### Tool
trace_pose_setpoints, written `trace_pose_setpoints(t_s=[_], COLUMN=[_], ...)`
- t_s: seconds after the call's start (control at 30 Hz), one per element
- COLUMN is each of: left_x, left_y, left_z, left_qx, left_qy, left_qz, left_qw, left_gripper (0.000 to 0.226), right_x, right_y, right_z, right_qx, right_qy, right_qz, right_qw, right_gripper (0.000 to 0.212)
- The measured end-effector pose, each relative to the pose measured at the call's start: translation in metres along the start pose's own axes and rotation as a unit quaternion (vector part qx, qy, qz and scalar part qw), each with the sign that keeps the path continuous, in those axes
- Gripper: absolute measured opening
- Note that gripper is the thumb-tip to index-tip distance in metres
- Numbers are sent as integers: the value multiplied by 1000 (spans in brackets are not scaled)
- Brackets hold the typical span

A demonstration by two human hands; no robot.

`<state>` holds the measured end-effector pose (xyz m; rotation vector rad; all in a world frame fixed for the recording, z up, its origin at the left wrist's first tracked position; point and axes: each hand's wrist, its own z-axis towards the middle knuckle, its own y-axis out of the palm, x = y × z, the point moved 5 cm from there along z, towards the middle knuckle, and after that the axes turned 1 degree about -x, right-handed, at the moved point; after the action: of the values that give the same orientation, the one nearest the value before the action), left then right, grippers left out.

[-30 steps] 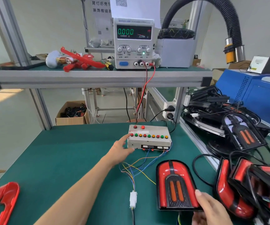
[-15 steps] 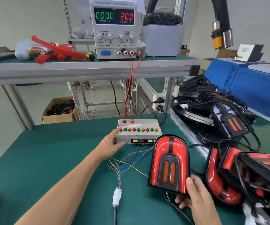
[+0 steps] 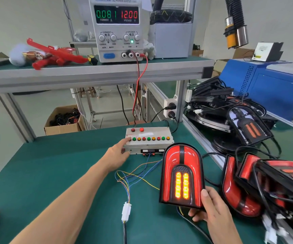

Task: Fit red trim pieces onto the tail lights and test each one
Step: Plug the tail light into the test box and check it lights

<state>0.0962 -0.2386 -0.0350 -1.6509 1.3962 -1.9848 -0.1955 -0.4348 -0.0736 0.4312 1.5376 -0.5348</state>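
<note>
Tail light lit amber while the left hand pressed a button on the test box.

The right hand (image 3: 211,208) gripped the tail light (image 3: 181,175) by its lower right corner, thumb on the front edge and fingers curled behind, holding it upright just above the green table (image 3: 54,173); its two inner strips glowed amber inside the red trim. The left hand (image 3: 118,152) reached forward with a finger on the leftmost button of the test box (image 3: 149,140) and its thumb against the box's front. Coloured wires (image 3: 135,175) ran from the box to a white connector (image 3: 126,211). On the shelf, the power supply (image 3: 117,29) read 0.081 and 12.00. More tail lights (image 3: 265,182) lay piled at the right.
</note>
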Motion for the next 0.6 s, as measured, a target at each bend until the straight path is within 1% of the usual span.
trace_pose_setpoints(t_s=[0.2,0.33,0.43,0.53,0.6], left_x=[6,20,41,54,56], left_y=[-6,-8,-7,4,9], left_z=[6,9,9,7,6], left_qx=[21,57,83,56,44], left_qy=[-8,4,41,53,44], left_qz=[31,137,225,249,280], left_qw=[999,989,970,966,958], left_gripper=[56,50,45,60,63], right_x=[1,4,5,6,6], right_y=[0,-1,-1,-2,-2], right_z=[2,3,3,3,3], right_qx=[2,2,2,6,6], right_qy=[-7,-9,-19,-22,-19], right_qz=[8,7,-2,-7,-11], right_qw=[1000,1000,1000,1000,1000], right_gripper=[40,41,33,27,27])
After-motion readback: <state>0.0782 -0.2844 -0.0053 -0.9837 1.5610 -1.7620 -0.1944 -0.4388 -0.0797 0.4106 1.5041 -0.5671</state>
